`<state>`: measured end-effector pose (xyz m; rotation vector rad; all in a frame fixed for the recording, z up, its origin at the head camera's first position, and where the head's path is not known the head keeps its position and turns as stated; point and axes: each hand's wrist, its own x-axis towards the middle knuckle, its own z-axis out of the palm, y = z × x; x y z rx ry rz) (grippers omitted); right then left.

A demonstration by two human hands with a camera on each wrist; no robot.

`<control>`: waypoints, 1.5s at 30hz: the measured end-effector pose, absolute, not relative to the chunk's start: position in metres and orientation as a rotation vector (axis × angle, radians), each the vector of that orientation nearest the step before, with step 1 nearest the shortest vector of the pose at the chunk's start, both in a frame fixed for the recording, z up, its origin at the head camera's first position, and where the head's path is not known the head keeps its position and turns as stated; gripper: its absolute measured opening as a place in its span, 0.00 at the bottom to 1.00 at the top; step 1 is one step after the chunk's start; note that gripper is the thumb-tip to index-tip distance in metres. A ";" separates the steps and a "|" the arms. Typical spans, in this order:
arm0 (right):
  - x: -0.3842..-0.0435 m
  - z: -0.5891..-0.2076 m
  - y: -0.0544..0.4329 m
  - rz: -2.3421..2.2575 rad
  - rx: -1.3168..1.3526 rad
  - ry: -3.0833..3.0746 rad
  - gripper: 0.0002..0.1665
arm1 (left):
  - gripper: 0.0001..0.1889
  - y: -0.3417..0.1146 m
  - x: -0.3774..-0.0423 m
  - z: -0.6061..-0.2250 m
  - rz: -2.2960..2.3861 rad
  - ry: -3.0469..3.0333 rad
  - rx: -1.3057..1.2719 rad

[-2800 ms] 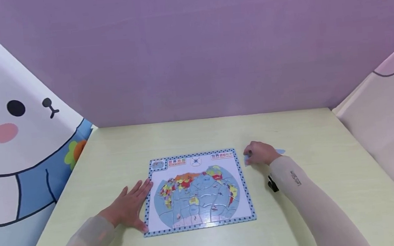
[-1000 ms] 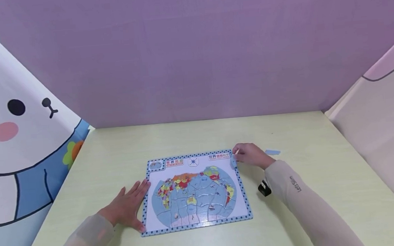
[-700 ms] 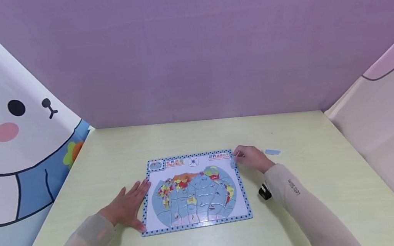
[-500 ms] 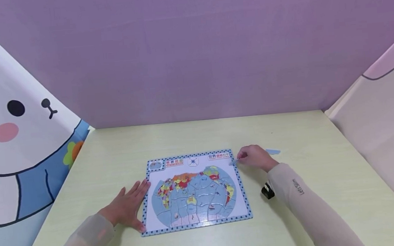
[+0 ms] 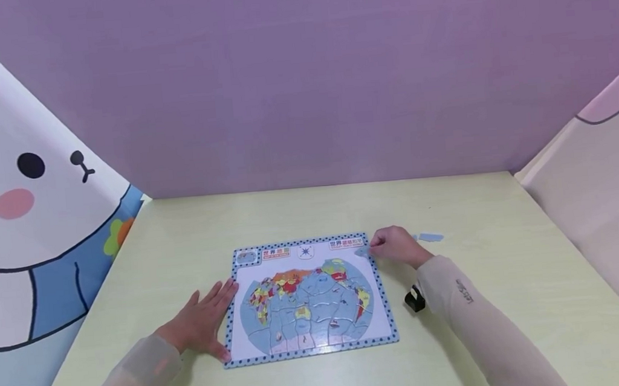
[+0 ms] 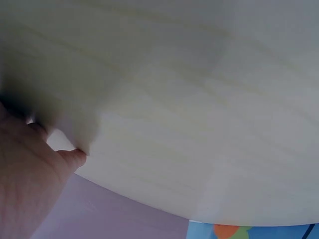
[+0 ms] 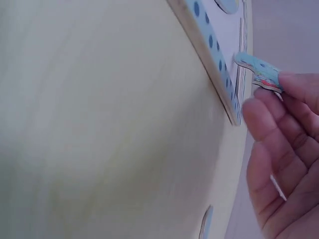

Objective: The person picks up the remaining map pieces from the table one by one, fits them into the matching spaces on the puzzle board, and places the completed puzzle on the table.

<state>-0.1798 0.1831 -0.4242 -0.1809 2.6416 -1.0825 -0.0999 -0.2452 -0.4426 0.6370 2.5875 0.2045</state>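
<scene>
A world map jigsaw puzzle (image 5: 307,302) with a dotted blue border lies on the table, most of its oval filled with pieces. My left hand (image 5: 202,322) rests flat with spread fingers along the puzzle's left edge; in the left wrist view the hand (image 6: 30,164) shows at lower left. Beside the upper right corner, my right hand (image 5: 398,246) pinches a light blue puzzle piece (image 7: 261,68) between thumb and fingers. That piece also carries a bit of red and overlaps the puzzle's border. Its tip points toward the board in the right wrist view.
Another light blue puzzle piece (image 5: 431,237) lies on the table behind the right hand, with a bit of blue beside it partly hidden by the hand. A black clip-like object (image 5: 415,299) sits at the right wrist. A purple backdrop (image 5: 301,84) rises behind the table (image 5: 267,214).
The right hand has brought the piece leftward from the table to the puzzle's upper right corner, then turned it about there. The left hand has stayed on the left edge.
</scene>
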 end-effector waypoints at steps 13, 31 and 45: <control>-0.187 -0.424 0.151 -1.231 -0.166 2.566 0.17 | 0.70 -0.245 -0.100 -0.441 0.210 2.589 0.626; -0.194 -0.424 0.103 -1.316 -0.163 2.537 0.07 | 0.70 -0.242 -0.102 -0.440 0.179 2.590 0.628; -0.194 -0.431 0.057 -1.404 0.053 2.420 0.08 | 0.70 -0.244 -0.103 -0.440 0.177 2.578 0.615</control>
